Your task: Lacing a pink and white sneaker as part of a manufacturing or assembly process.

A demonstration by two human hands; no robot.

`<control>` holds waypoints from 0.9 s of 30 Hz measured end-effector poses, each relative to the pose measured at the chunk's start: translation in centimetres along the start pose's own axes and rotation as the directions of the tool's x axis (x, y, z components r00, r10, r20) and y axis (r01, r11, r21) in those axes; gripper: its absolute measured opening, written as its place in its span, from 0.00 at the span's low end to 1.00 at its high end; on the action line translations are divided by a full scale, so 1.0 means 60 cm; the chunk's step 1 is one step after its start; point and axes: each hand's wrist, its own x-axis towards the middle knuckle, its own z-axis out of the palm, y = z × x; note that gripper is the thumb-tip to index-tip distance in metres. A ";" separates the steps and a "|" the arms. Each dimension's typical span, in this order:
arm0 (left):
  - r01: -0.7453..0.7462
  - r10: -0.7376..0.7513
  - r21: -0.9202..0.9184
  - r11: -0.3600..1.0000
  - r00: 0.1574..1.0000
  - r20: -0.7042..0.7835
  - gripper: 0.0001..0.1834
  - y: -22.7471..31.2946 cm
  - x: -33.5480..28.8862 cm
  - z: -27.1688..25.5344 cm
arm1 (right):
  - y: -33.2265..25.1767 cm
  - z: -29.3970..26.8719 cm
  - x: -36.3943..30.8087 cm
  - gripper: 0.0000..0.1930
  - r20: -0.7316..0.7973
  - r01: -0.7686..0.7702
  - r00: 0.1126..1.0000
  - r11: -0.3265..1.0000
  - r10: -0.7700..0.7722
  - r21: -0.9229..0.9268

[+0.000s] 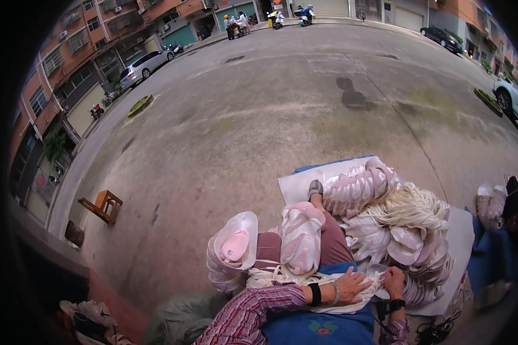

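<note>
Across my lap, over a blue apron [339, 325], lies a bundle of cream shoelaces [305, 279]. My left hand [351, 286] rests flat on the laces, fingers stretched toward the right. Close beside it, my right hand [393, 283] is closed, its fingers pinched by a pale piece whose kind is too small to make out. On my thighs sit a stack of pink and white shoe uppers [301, 237] and another curved stack of uppers [231, 253] with a pink tongue piece on top.
A long row of uppers [362, 187] and a heap of cream laces [411, 204] lie on a pale sheet [457, 236] at the right. A wooden stool [105, 206] stands on the concrete at left. Black cord [437, 330] lies low right. Parked vehicles line the far street.
</note>
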 end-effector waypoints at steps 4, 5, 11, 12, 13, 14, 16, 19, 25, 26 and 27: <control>-0.006 0.005 -0.023 1.000 0.999 -0.040 0.36 0.001 0.008 0.009 | 0.011 -0.002 0.002 0.07 -0.077 -0.050 0.995 0.993 0.058 0.105; -0.005 0.001 -0.042 0.999 0.997 -0.083 0.36 0.000 0.009 0.014 | 0.004 -0.003 0.002 0.07 -0.052 -0.065 0.996 0.980 0.076 0.189; 0.083 -0.131 -0.142 0.986 0.920 -0.369 0.37 0.017 0.025 -0.011 | -0.082 -0.063 -0.014 0.05 0.123 -0.119 0.991 0.764 0.052 0.634; 0.082 -0.129 -0.143 0.986 0.921 -0.368 0.37 0.019 0.027 -0.024 | -0.108 -0.074 -0.020 0.05 0.128 -0.097 0.992 0.690 0.006 0.717; 0.143 -0.191 -0.204 0.969 0.952 -0.240 0.34 0.022 0.028 -0.037 | -0.136 -0.086 -0.028 0.05 0.148 -0.085 0.989 0.735 -0.021 0.673; 0.211 -0.244 -0.255 0.944 0.964 -0.104 0.32 0.024 0.028 -0.044 | -0.136 -0.091 -0.030 0.05 0.146 -0.084 0.989 0.734 -0.020 0.674; 0.176 -0.218 -0.338 0.925 0.972 -0.089 0.29 0.011 0.034 -0.026 | -0.133 -0.098 -0.032 0.07 0.330 -0.103 0.936 0.796 -0.126 0.597; 0.127 -0.213 -0.472 0.873 0.968 -0.134 0.25 0.005 0.032 -0.016 | -0.108 -0.077 -0.035 0.12 0.158 -0.141 0.987 0.629 0.028 0.765; -0.034 -0.153 -0.513 0.858 0.936 -0.316 0.23 -0.010 0.029 0.003 | -0.093 -0.081 -0.029 0.14 0.397 -0.193 0.917 0.910 0.035 0.366; -0.049 -0.135 -0.495 0.867 0.934 -0.330 0.23 -0.010 0.031 0.006 | -0.085 -0.080 -0.027 0.14 0.393 -0.191 0.919 0.910 0.034 0.367; -0.052 -0.131 -0.493 0.868 0.935 -0.330 0.23 -0.012 0.034 0.009 | -0.069 -0.078 -0.025 0.14 0.384 -0.147 0.923 0.925 0.001 0.350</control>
